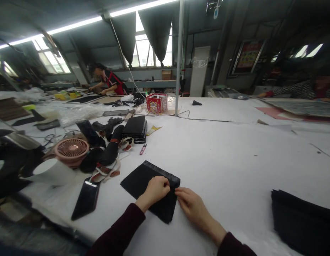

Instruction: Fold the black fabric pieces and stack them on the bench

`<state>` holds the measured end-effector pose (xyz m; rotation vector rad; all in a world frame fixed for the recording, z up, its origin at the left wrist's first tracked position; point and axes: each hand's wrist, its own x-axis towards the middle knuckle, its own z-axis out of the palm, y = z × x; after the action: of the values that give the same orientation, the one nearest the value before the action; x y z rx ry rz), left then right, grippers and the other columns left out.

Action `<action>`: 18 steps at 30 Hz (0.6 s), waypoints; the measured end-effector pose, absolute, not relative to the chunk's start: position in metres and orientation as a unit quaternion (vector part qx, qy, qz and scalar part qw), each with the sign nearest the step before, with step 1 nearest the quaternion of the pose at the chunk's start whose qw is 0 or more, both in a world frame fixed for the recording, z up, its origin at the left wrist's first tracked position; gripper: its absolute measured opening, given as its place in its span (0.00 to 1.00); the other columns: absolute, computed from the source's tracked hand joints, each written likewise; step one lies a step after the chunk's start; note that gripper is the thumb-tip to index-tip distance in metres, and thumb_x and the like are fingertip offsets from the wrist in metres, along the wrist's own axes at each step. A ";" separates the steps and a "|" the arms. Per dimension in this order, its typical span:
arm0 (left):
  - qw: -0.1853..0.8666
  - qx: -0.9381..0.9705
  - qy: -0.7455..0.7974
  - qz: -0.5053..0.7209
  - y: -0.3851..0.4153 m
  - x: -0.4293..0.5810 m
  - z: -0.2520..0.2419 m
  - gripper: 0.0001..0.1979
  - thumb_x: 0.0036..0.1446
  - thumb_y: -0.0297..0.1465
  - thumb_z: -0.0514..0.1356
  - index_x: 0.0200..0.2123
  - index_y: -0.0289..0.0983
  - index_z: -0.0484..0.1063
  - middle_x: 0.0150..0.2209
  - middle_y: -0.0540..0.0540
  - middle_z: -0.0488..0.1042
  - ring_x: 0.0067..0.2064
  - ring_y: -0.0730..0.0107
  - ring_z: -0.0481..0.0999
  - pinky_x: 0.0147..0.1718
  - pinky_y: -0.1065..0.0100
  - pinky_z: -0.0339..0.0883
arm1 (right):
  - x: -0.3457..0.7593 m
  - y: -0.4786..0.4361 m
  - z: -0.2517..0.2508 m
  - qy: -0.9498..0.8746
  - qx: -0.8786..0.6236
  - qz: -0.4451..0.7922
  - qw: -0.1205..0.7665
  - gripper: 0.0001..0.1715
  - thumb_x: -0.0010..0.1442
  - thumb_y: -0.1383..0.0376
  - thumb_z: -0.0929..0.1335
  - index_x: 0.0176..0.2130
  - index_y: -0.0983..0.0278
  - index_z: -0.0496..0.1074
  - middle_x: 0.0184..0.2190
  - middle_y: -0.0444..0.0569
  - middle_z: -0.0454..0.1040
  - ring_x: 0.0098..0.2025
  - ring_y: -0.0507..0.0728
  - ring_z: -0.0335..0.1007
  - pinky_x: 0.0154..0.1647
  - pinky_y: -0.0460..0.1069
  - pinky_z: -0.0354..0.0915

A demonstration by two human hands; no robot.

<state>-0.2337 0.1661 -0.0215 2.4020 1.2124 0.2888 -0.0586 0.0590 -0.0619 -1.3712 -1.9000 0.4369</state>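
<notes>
A black fabric piece (138, 181) lies flat on the white table in front of me, with a shinier dark strip (159, 170) along its far edge. My left hand (156, 190) rests on the fabric near its right side, fingers curled together in a pinch; what lies between the fingertips is hidden. At the fabric's right edge, my right hand (191, 206) has its thumb and fingers pressed together on the border of the cloth. More black fabric (303, 222) lies at the right edge of the view.
Left of the fabric are a phone (86, 199), a pink fan (72, 149) and a white cylinder (51, 170). Pink thread snips (143, 149) lie below a stack of black pieces (135, 128). Beyond stand a red box (156, 103), a pole (179, 60) and a co-worker (108, 80).
</notes>
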 end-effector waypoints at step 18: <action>0.612 0.360 0.424 0.561 0.244 -0.357 0.011 0.07 0.50 0.33 0.56 0.28 0.35 0.71 0.20 0.51 0.70 0.27 0.69 0.74 0.31 0.69 0.72 | -0.070 0.081 -0.070 -0.744 -0.569 0.104 0.334 0.14 0.66 0.71 0.61 0.45 0.60 0.73 0.50 0.47 0.72 0.48 0.58 0.69 0.52 0.53 0.66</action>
<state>-0.3567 0.2443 0.0112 0.8314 0.9786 1.2952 -0.0697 0.0807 -0.0695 -1.4862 -1.9411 0.2715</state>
